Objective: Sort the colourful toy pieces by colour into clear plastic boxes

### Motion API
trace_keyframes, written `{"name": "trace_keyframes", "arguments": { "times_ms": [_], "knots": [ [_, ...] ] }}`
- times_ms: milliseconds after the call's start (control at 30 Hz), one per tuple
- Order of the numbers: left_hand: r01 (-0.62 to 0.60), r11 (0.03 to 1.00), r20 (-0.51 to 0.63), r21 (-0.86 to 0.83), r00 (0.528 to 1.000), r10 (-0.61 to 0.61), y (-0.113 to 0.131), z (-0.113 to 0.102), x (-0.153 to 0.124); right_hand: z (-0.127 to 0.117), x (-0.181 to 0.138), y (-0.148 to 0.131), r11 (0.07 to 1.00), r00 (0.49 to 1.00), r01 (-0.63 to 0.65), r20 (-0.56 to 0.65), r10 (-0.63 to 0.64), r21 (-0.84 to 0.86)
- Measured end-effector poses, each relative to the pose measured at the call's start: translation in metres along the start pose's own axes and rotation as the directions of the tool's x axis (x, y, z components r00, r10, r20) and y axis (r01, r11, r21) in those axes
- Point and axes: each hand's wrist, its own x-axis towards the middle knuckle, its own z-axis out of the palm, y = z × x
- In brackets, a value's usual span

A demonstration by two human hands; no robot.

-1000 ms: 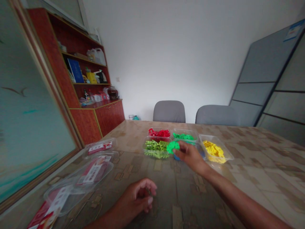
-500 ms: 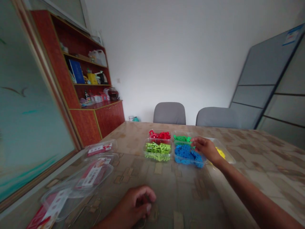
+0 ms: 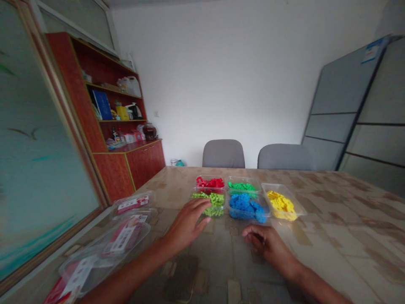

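Note:
Several clear plastic boxes of small toy pieces stand in a cluster on the table: light green (image 3: 210,199), red (image 3: 209,182), dark green (image 3: 243,186), blue (image 3: 247,207) and yellow (image 3: 281,204). My left hand (image 3: 187,221) reaches forward with fingers stretched out, its fingertips at the near edge of the light green box. My right hand (image 3: 268,246) lies on the table just in front of the blue box, fingers curled loosely downward, nothing visible in it.
Clear lids with red and white labels (image 3: 122,232) lie along the table's left edge. Two grey chairs (image 3: 223,153) stand at the far side. A red-brown cabinet with shelves (image 3: 119,126) stands at the left, grey panels (image 3: 354,105) lean at the right.
My left hand left its curled rest near me and reached out to the light green box. My right hand drew back from the dark green box to the table in front of the blue one.

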Motion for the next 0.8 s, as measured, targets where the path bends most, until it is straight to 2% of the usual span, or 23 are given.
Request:
{"name": "trace_keyframes", "arguments": {
  "times_ms": [100, 200, 433, 600, 700, 800],
  "knots": [
    [0.011, 0.995, 0.003, 0.097, 1.000, -0.011, -0.018, 0.005, 0.034, 0.006, -0.001, -0.001, 0.999, 0.998, -0.026, 0.060, 0.024, 0.044],
    [0.023, 0.992, 0.044, 0.127, 0.999, -0.029, -0.030, 0.007, 0.048, 0.008, -0.006, -0.004, 0.996, 0.995, -0.059, 0.086, 0.053, 0.070],
    [-0.028, 0.988, 0.166, 0.150, 0.986, 0.002, -0.038, -0.003, 0.029, 0.009, -0.004, -0.002, 0.994, 0.995, -0.063, 0.086, 0.055, 0.086],
    [-0.060, 0.987, 0.234, 0.148, 0.972, 0.024, -0.044, 0.006, 0.042, 0.013, 0.000, 0.001, 0.999, 0.998, -0.037, 0.050, 0.035, 0.027],
    [-0.046, 0.986, 0.217, 0.158, 0.976, 0.010, -0.042, 0.008, 0.050, 0.013, -0.001, 0.000, 1.000, 0.999, -0.022, 0.032, 0.022, -0.006],
    [-0.028, 0.983, 0.160, 0.179, 0.987, -0.001, -0.034, 0.007, 0.043, 0.013, -0.002, -0.001, 1.000, 0.999, -0.020, 0.030, 0.021, -0.007]
  ]
}}
